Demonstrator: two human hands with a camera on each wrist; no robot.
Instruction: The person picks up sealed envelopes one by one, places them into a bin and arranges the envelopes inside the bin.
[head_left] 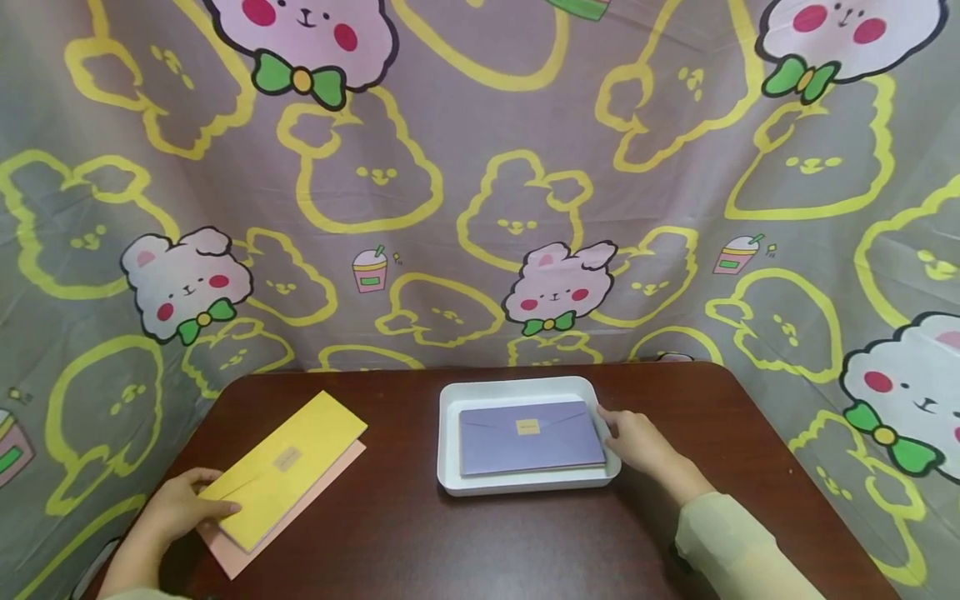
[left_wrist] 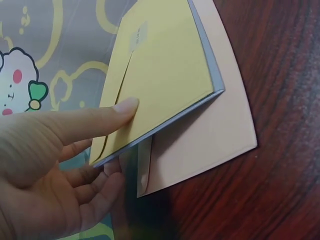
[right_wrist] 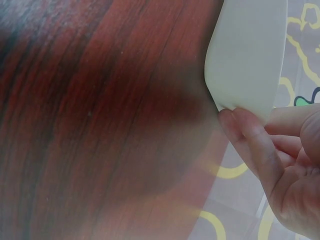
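My left hand [head_left: 180, 507] pinches the lower left end of a yellow envelope [head_left: 300, 467], thumb on top and fingers beneath. A grey-blue layer [left_wrist: 214, 70] shows along the yellow envelope's underside. Below these, a pink envelope [left_wrist: 215, 125] lies on the table, its near end apart from the raised yellow one. On the right, my right hand [head_left: 637, 440] pinches the right side of a white tray [head_left: 525, 485], with fingertips at its wall [right_wrist: 245, 60]. Inside the tray lies a lavender envelope [head_left: 528, 446] with a small gold label; light edges show below it.
A dark red-brown wooden table [head_left: 397, 542] carries everything. Its far edge meets a hanging cloth [head_left: 420, 250] printed with cartoon bears and rabbits, which also runs along both sides.
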